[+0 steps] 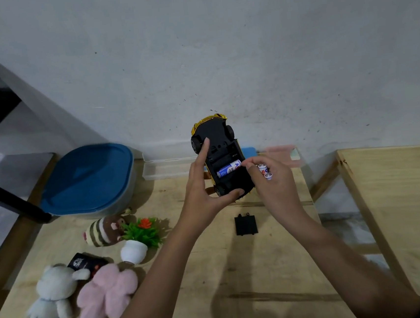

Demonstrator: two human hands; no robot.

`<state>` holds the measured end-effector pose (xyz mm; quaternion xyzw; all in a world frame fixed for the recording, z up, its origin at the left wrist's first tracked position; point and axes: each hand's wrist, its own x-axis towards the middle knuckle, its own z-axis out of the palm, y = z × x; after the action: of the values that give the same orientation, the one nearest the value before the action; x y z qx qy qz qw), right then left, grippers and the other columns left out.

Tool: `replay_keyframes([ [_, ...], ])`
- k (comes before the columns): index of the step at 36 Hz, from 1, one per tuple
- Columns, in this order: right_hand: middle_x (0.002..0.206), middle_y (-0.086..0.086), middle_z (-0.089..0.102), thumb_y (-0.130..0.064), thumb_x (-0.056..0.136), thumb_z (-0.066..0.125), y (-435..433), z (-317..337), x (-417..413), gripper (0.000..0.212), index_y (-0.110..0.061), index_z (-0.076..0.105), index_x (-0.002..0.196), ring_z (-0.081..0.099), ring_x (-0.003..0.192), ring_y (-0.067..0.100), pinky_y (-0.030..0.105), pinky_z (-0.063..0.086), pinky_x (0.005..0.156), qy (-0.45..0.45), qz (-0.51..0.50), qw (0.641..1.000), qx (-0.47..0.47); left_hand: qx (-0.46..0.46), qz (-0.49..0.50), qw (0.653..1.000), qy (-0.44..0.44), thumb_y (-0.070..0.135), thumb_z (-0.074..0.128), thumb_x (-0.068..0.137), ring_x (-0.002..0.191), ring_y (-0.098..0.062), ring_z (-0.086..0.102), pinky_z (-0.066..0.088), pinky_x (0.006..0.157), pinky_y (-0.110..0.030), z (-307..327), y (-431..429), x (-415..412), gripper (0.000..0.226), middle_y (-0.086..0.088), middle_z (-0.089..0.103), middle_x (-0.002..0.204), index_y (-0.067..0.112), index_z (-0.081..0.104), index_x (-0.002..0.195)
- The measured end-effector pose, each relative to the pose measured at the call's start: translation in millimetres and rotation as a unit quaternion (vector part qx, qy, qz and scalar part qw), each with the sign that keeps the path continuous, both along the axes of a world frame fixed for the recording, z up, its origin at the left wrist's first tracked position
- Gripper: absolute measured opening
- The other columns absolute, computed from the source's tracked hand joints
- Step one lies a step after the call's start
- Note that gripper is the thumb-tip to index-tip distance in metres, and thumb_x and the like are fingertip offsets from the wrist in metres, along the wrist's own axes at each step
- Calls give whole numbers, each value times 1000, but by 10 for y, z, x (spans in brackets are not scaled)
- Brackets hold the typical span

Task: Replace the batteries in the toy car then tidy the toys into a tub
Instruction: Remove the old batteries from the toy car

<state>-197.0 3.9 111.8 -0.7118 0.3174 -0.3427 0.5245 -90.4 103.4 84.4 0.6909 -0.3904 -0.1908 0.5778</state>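
Toy car is held belly-up above the bench, its battery bay open with one blue battery seated inside. Left hand grips the car, thumb under its near end. Right hand clasps two batteries, fingertips at the bay. Black battery cover lies on the bench; the blue-lidded tub stands far left.
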Motion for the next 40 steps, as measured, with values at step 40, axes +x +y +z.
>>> replay_keyframes([
  [40,106,-19,64,-16,91,58,74,109,-19,20,-33,48,94,61,99,-4,9,47,79,27,206,969,-131,6,-70,996,49,12,82,69,106,-10,57,55,85,-29,139,163,29,105,20,43,134,50,16,142],
])
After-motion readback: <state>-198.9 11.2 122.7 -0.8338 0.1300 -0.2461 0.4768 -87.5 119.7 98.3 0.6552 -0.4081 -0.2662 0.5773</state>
